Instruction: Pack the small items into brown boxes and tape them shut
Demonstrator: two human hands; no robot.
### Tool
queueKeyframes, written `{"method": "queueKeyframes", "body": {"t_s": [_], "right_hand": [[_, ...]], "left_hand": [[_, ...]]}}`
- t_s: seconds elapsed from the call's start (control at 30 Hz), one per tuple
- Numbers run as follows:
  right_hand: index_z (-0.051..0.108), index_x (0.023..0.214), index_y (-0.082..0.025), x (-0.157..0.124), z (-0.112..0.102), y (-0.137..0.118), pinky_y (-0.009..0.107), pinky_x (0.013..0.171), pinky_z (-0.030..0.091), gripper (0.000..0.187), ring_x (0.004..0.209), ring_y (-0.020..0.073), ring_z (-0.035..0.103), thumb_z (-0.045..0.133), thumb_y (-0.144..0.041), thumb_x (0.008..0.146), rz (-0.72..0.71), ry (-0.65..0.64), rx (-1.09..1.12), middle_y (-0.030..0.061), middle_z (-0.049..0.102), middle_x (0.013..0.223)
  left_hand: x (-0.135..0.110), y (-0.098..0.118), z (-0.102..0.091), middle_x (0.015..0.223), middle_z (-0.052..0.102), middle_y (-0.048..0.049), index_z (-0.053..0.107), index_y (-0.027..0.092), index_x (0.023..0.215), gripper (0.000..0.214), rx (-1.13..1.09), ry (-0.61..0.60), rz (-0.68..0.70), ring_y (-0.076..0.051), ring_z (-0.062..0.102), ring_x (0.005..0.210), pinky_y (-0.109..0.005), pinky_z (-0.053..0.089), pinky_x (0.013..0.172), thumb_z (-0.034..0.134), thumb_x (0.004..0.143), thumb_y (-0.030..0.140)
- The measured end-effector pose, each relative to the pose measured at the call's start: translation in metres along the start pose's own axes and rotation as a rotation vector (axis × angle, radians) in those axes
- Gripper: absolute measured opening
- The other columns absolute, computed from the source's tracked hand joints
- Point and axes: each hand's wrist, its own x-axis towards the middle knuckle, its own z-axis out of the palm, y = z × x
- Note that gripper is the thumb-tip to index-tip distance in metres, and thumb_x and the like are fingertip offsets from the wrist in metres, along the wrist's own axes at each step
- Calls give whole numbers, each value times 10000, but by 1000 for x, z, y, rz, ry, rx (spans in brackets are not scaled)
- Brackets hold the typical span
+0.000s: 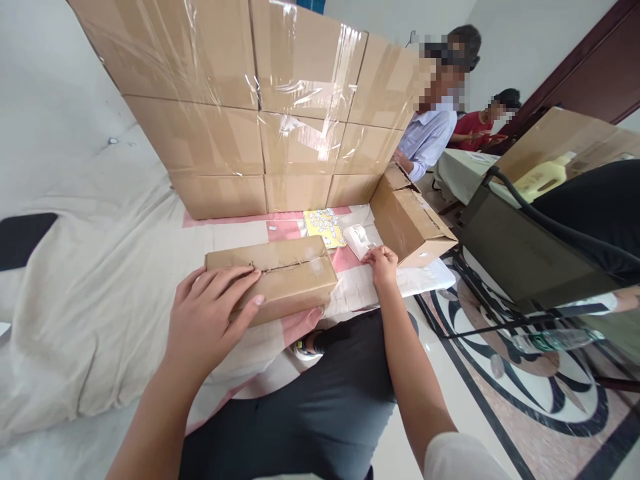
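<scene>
A small taped cardboard box (295, 270) lies lengthwise on the cloth-covered table in front of me. My left hand (213, 310) rests on its left end, fingers stretched over the top and thumb along the near side. Right of the box, my right hand (383, 263) is closed, its fingertips pinching the near end of a white roll of labels (355, 240). Between the box and the roll lies a yellow sheet (324, 227) dotted with small white stickers. An open-sided cardboard carton (405, 223) stands just beyond my right hand.
Behind rises a stack of taped cardboard boxes (300, 147). A person in a light shirt (430, 140) is past it, another in red (473, 130) farther back. At right are a dark folding chair (515, 247), a yellow jug (545, 177) and a plastic bottle (557, 340).
</scene>
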Motion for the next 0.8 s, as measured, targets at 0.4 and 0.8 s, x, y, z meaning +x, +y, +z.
{"method": "queueKeyframes", "body": {"t_s": [0.4, 0.8], "right_hand": [[350, 535, -238, -1, -1, -2, 253, 515, 564, 468, 518, 127, 619, 789, -339, 662, 27, -9, -20, -31, 615, 564], [359, 482, -249, -8, 4, 1, 199, 421, 428, 350, 479, 155, 647, 656, -164, 646, 57, 65, -234, -39, 530, 405]], "left_hand": [[-2, 0, 0, 1264, 756, -76, 742, 240, 1236, 334, -44, -56, -87, -293, 677, 1100, -516, 410, 1100, 525, 1028, 385], [3, 8, -11, 1310, 739, -89, 745, 237, 1249, 382, -114, -135, -147, -302, 643, 1162, -534, 382, 1128, 492, 1031, 423]]}}
